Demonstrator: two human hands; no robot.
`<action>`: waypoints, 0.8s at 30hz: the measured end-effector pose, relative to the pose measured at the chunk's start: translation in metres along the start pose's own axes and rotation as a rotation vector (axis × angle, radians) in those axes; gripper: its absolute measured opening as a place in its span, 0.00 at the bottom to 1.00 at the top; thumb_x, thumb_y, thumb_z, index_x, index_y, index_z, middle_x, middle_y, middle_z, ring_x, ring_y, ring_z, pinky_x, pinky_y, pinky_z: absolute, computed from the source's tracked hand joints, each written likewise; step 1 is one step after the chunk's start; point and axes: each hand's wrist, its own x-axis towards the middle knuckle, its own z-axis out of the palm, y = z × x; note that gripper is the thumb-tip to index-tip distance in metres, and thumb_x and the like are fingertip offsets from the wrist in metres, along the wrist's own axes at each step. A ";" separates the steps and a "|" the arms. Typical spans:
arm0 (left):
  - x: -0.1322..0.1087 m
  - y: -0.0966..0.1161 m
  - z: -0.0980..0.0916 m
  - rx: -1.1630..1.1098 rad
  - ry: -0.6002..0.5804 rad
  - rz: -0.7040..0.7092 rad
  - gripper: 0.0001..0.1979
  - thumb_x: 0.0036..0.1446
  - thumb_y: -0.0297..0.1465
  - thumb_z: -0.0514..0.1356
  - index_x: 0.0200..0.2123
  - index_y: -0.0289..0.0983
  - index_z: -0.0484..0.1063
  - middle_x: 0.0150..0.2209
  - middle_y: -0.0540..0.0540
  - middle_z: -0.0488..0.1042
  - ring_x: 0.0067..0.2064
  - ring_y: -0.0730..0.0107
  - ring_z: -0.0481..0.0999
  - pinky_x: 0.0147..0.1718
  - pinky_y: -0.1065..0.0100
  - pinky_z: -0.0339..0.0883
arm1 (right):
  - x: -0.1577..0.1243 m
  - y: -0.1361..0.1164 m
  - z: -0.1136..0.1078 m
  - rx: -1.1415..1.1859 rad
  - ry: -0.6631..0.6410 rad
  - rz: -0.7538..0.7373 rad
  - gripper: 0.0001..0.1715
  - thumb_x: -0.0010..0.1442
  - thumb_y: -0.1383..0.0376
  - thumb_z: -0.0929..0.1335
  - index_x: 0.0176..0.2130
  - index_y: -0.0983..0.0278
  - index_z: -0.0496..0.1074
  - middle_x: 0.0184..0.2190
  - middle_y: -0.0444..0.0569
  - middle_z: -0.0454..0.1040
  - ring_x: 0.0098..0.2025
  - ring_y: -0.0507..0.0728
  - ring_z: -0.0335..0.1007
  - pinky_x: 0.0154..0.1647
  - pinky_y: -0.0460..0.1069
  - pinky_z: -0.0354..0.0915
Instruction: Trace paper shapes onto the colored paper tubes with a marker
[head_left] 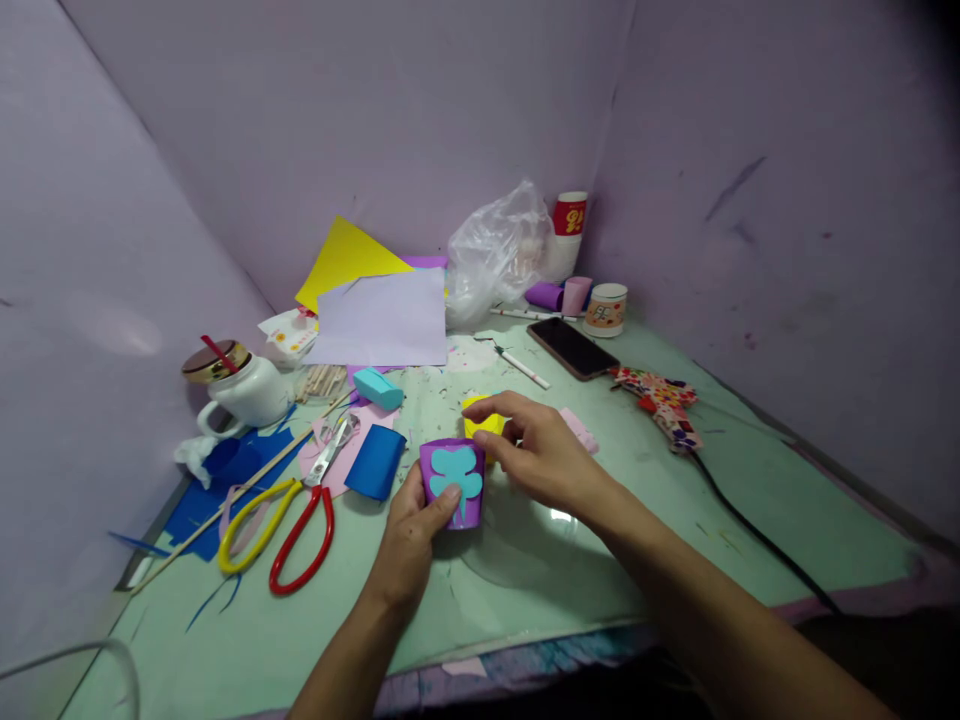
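Note:
My left hand (412, 530) grips a purple paper cup (430, 465), its thumb pressed on the front. A light-blue petal-shaped cut-out (455, 462) covers that front. Beside it, my right hand (536, 445) is held with thumb and index finger apart, the thumb tip by the purple cup's rim. Right behind those fingers is a yellow paper cup (480, 424), partly hidden; I cannot tell whether the fingers touch it. Left of my hands lie a dark-blue paper cup (376, 462) and a light-blue paper cup (379, 388), both on their sides.
Scissors (319, 500) with red and yellow handles and a long wooden stick (225, 500) lie at left, near a white mug (251, 392). Behind are paper sheets (382, 320) and a plastic bag (495, 255). At right are a phone (574, 347) and a cloth-covered glue gun (660, 395) with a cord.

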 end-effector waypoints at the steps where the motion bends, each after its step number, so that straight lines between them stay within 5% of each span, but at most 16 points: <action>1: 0.000 0.000 0.000 -0.001 0.001 -0.003 0.20 0.52 0.34 0.65 0.49 0.39 0.71 0.43 0.46 0.76 0.42 0.63 0.73 0.43 0.65 0.65 | 0.000 0.000 -0.001 0.026 -0.002 0.015 0.11 0.58 0.70 0.66 0.41 0.64 0.74 0.41 0.50 0.77 0.32 0.51 0.71 0.30 0.46 0.64; 9: -0.001 0.003 0.002 -0.003 -0.025 -0.003 0.23 0.49 0.33 0.66 0.50 0.38 0.71 0.44 0.44 0.77 0.44 0.61 0.74 0.43 0.64 0.66 | 0.005 -0.001 0.005 0.206 -0.270 0.150 0.15 0.50 0.76 0.69 0.40 0.66 0.75 0.25 0.42 0.72 0.23 0.47 0.64 0.25 0.44 0.62; 16: 0.001 0.003 0.008 -0.075 -0.014 0.052 0.21 0.48 0.35 0.67 0.46 0.36 0.72 0.37 0.46 0.77 0.35 0.68 0.74 0.33 0.70 0.65 | 0.005 -0.001 0.014 0.362 -0.167 0.202 0.13 0.49 0.77 0.68 0.35 0.64 0.73 0.23 0.40 0.71 0.21 0.46 0.61 0.22 0.42 0.59; 24: 0.000 0.011 0.011 0.498 0.116 0.198 0.24 0.50 0.40 0.63 0.48 0.34 0.69 0.37 0.44 0.76 0.36 0.63 0.73 0.35 0.64 0.67 | 0.000 0.005 0.012 0.212 -0.183 0.170 0.16 0.51 0.75 0.68 0.40 0.64 0.76 0.23 0.41 0.72 0.21 0.46 0.62 0.22 0.42 0.59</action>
